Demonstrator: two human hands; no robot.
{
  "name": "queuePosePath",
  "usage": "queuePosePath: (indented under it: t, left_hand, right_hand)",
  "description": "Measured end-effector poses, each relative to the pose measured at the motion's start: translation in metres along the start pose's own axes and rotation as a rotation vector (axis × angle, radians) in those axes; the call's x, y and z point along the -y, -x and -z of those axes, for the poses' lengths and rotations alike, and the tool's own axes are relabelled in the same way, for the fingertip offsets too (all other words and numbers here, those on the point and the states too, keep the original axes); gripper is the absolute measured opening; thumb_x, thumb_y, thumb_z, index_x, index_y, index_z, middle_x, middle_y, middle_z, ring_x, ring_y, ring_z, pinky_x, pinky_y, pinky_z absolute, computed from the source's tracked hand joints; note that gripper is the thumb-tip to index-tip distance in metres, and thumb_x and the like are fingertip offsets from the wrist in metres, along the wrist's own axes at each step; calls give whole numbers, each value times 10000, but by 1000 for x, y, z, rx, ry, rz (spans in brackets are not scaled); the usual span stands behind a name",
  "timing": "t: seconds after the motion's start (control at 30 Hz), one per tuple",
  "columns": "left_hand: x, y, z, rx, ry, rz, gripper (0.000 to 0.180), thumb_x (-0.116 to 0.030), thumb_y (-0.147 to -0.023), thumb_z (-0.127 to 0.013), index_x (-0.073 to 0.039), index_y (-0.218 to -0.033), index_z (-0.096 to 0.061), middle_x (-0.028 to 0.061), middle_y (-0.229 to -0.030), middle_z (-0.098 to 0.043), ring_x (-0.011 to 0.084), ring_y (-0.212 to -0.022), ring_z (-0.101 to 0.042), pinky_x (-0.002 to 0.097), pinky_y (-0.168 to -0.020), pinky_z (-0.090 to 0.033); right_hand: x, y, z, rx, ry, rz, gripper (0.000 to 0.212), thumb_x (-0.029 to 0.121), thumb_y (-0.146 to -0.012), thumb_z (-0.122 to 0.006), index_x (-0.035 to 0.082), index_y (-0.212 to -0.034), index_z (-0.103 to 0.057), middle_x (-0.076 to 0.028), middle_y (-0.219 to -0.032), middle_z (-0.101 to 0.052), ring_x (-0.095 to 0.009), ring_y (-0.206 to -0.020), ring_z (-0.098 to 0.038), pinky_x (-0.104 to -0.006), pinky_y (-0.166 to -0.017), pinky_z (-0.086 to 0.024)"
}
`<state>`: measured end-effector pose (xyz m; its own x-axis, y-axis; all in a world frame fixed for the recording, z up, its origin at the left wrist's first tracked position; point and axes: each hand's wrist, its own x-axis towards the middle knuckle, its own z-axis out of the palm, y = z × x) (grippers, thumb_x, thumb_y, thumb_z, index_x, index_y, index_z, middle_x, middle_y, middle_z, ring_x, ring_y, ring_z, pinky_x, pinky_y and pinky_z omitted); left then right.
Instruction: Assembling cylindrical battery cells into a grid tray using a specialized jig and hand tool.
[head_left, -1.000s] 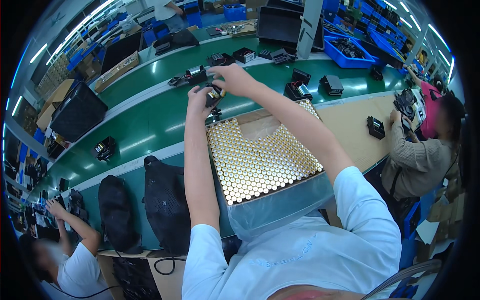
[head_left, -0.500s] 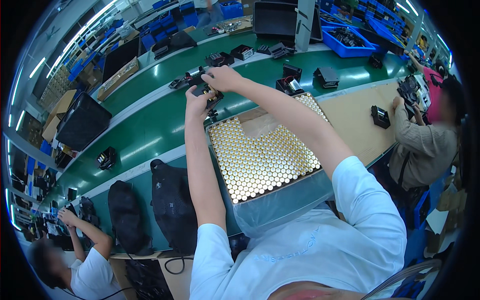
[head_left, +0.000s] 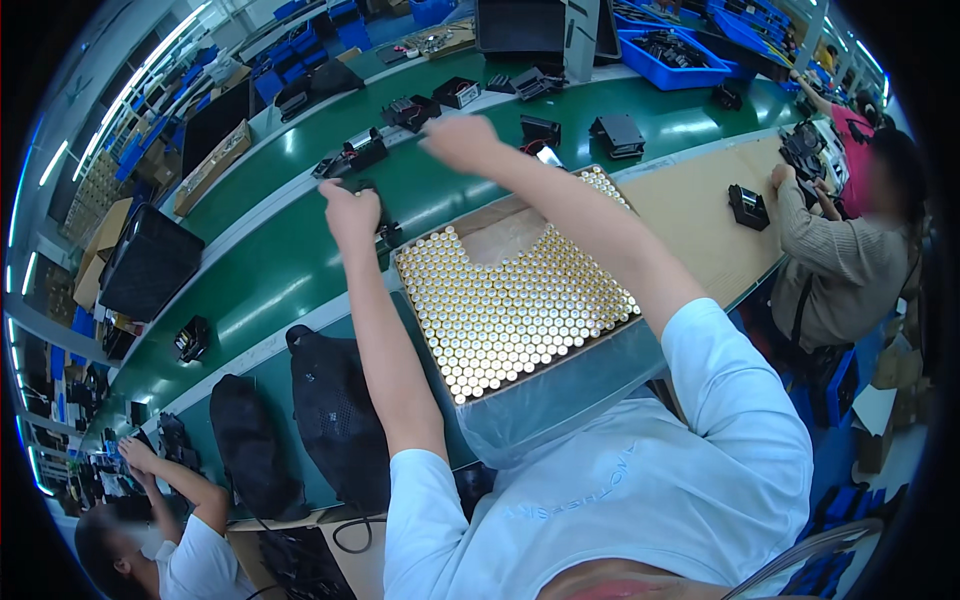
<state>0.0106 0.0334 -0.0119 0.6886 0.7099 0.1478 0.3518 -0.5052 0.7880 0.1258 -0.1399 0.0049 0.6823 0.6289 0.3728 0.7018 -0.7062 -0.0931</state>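
My left hand (head_left: 352, 212) is over the green workbench, left of the tray's far corner, its fingers curled. A dark part of a black device (head_left: 387, 236) shows beside it, mostly hidden behind the hand, which seems to grip it. My right hand (head_left: 462, 143) is raised farther off and to the right, apart from the left. Motion smears its fingers, so anything in them cannot be made out. Under my right forearm stands a box of upright cylindrical cells (head_left: 530, 310), packed in rows with a bare patch at the far side. Clear plastic (head_left: 560, 405) hangs over its near edge.
Black device housings (head_left: 360, 150) lie along the bench, with others (head_left: 617, 136) farther right. Two black bags (head_left: 338, 415) lie left of the cell box. A blue bin (head_left: 672, 62) stands far right. Co-workers sit at the right (head_left: 840, 245) and lower left (head_left: 190, 560).
My hands have parted. The right one has lifted off the black device and moved away to the right; the left has shifted left. The whole view has slid slightly left.
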Motion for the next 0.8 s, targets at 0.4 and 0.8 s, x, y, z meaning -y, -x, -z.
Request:
queuePosePath:
  t: [0.4, 0.8]
  left_hand:
    - [-7, -6, -7, 32, -171, -354, 457, -305, -862, -580, 2, -1200, -552, 177, -920, -623, 270, -777, -615, 368, -730, -512]
    - [-17, 7, -17, 337, 453, 52, 405, -168, -882, -606, 30, -1227, -525, 155, -989, -628, 192, -768, -627, 285, -638, -533]
  right_hand:
    - [-97, 3, 12, 53, 111, 82, 123, 138, -781, -629, 70, -849, -707, -85, -890, -705, -304, -690, -654, -378, -632, -525]
    - [7, 56, 21, -195, -546, 492, 235, 255, -826, -628, 28, -832, -686, -87, -748, -676, -271, -661, -616, -365, -664, -513]
